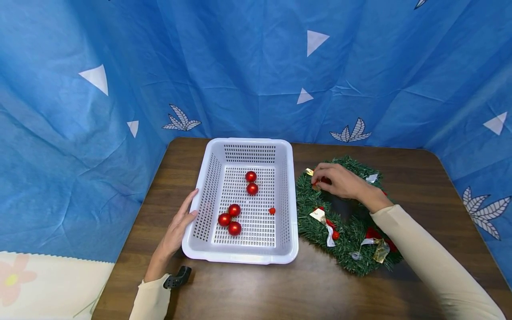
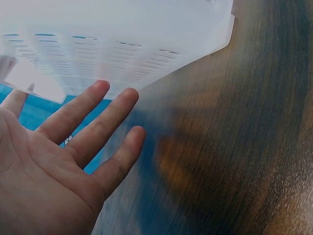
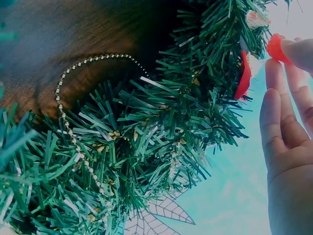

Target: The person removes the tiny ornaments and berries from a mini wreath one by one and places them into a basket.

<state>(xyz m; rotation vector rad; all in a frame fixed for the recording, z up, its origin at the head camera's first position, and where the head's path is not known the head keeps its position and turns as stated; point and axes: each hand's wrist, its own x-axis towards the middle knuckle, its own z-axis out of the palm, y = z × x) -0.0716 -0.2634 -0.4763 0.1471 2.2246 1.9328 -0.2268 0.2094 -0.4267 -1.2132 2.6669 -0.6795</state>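
My left hand [image 1: 174, 232] lies along the left side of a white perforated plastic basket [image 1: 240, 257], with its fingers extended. In the left wrist view the fingertips are close to the basket wall [image 2: 117, 29]; whether they touch it I cannot tell. Inside the basket lie several shiny red balls [image 1: 234, 228] and a small red piece [image 1: 272, 210]. My right hand [image 1: 340, 181] is over the upper left part of a green wreath [image 1: 348, 260]. Between its thumb and fingers it pinches a small red ornament [image 3: 276, 48], partly covered by the thumb.
The wreath carries red pieces, white ribbons [image 1: 330, 235], a gold bow [image 1: 381, 251] and a bead string [image 3: 59, 93]. Basket and wreath stand side by side on a brown wooden table [image 1: 256, 289]. A blue curtain [image 1: 256, 66] hangs behind. A black strap [image 1: 178, 278] is at the left wrist.
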